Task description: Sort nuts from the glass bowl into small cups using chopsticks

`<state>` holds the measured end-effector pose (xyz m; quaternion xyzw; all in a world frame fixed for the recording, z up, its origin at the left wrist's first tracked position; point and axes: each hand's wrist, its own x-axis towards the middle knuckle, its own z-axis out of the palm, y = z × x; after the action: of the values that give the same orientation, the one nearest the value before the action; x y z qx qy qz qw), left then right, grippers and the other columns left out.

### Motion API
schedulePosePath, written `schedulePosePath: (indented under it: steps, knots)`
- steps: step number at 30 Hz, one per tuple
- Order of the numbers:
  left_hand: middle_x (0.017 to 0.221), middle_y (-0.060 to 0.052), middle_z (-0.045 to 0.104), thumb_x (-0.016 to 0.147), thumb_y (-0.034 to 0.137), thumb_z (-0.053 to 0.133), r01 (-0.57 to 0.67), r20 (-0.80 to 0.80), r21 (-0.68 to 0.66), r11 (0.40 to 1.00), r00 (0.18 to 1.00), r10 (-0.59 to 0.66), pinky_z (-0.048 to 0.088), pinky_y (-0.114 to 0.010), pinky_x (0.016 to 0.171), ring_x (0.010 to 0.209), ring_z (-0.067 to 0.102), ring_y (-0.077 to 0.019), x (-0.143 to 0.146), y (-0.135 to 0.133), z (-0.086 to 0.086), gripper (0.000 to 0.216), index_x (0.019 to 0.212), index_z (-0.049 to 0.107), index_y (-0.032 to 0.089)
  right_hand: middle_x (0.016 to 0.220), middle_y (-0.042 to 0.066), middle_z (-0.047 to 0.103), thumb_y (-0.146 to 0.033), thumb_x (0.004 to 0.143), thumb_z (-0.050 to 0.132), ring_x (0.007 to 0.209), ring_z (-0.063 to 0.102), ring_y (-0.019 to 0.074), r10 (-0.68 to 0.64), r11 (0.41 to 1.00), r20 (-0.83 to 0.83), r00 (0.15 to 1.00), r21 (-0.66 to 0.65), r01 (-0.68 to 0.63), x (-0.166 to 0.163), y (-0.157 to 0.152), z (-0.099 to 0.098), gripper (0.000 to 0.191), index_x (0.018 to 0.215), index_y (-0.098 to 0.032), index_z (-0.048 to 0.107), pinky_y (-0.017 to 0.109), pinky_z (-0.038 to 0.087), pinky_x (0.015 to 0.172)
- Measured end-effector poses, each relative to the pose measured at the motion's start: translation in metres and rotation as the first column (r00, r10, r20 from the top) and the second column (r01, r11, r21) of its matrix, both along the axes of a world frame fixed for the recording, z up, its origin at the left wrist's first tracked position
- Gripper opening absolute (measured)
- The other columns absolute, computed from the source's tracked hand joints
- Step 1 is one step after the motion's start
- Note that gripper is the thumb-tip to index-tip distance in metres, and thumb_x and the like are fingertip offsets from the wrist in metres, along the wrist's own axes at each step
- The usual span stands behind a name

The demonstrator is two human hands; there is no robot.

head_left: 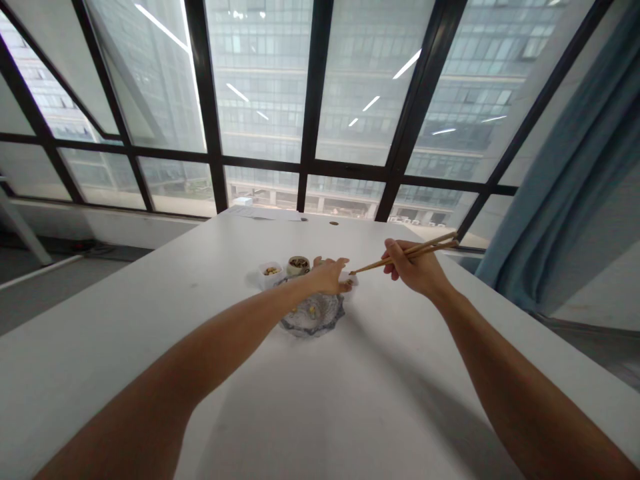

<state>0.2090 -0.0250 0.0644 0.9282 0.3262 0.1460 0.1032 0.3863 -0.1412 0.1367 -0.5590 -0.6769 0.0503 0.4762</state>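
My right hand (414, 268) is closed round a pair of wooden chopsticks (406, 255), whose tips point left toward my left hand. My left hand (329, 275) reaches over the far edge of a glass dish (313, 315) and grips a small white container (351, 280) at the chopstick tips. The glass dish holds a few small pieces. Behind it stand a small white cup (271, 272) with yellowish bits and a small round cup (299, 265) with dark bits.
Everything sits on a white table (150, 333). Some papers (260, 212) lie at its far edge by the large windows. A blue curtain (575, 180) hangs at the right.
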Motion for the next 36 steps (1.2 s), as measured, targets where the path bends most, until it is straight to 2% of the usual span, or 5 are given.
schedulePosePath:
  steps: [15,21,24,29,36]
  knots:
    - [0.125,-0.007,0.066,0.065,0.042,0.082,0.022,0.102,0.012,1.000,0.995,-0.023,0.015,-0.055,0.114,0.127,0.050,-0.0295,0.005,0.002,0.003,0.091,0.141,0.035,0.025,0.055,0.007,0.065,-0.080,0.085,0.043,0.042,0.057,0.0141,-0.004,0.999,0.068,0.998,-0.053,0.008,0.005,0.006,-0.006,0.070,0.068,-0.016,0.064,0.023,0.042,0.038]
    - [0.135,-0.010,0.061,0.067,0.050,0.080,0.014,0.055,-0.070,0.997,0.998,-0.011,0.014,-0.058,0.115,0.131,0.048,-0.0313,-0.002,0.012,0.002,0.088,0.141,0.039,0.025,0.049,0.006,0.061,-0.081,0.082,0.046,0.036,0.051,0.0126,-0.075,0.988,-0.154,0.985,0.125,0.095,-0.001,-0.003,0.005,0.070,0.064,-0.016,0.064,0.023,0.037,0.034]
    - [0.142,-0.011,0.055,0.072,0.054,0.075,-0.019,0.102,-0.034,0.999,0.994,0.023,0.020,-0.053,0.116,0.132,0.047,-0.0311,-0.031,0.016,0.010,0.079,0.138,0.047,0.023,0.048,0.006,0.061,-0.081,0.079,0.051,0.035,0.050,0.0115,0.037,0.995,-0.231,0.972,0.102,-0.014,-0.009,-0.006,0.007,0.069,0.062,-0.015,0.063,0.022,0.037,0.033]
    - [0.135,-0.008,0.060,0.085,0.051,0.060,-0.225,0.379,0.028,0.974,0.904,0.198,0.033,-0.043,0.113,0.128,0.052,-0.0262,-0.111,0.027,0.010,0.051,0.126,0.059,0.021,0.052,0.006,0.064,-0.081,0.077,0.054,0.039,0.055,0.0122,0.251,0.939,-0.231,0.940,-0.179,-0.294,-0.030,-0.001,-0.010,0.068,0.067,-0.015,0.065,0.022,0.042,0.037]
    - [0.131,-0.014,0.061,0.089,0.055,0.049,-0.405,0.482,-0.077,0.911,0.785,0.389,0.040,-0.045,0.107,0.123,0.055,-0.0275,-0.178,0.037,-0.041,0.055,0.127,0.056,0.015,0.061,0.005,0.067,-0.071,0.085,0.053,0.049,0.060,0.0131,0.414,0.852,-0.092,0.906,-0.312,-0.421,-0.042,0.008,-0.039,0.058,0.071,-0.017,0.066,0.022,0.046,0.044]
